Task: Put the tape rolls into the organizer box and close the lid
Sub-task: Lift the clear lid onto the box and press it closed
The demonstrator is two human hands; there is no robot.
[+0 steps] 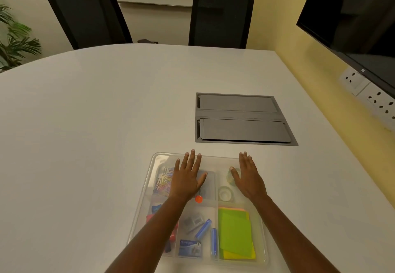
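**Clear plastic lid pressed flat over the filled organizer**

Clear plastic forms both the organizer box (149, 189) and its lid (213, 159), which appears to lie over the compartments. The tape rolls sit in the upper right compartment: one tape roll (225, 193) lies flat below another tape roll (231, 177), which your right thumb partly hides. Your left hand (187, 178) and right hand (248, 180) rest palm-down with fingers spread, grasping nothing, on the far half of the lid. Other compartments hold paper clips (163, 182), green sticky notes (235, 233) and blue tubes (203, 229). The box stands on the white surface (96, 123), just in front of the grey cable hatch (241, 118).

Likely risk: the near edge, untouched by your hands, may stay unlatched. Uneven pressure could also slide the light box across the smooth surface or spring a corner loose. Whether the lid has fully seated cannot be told.
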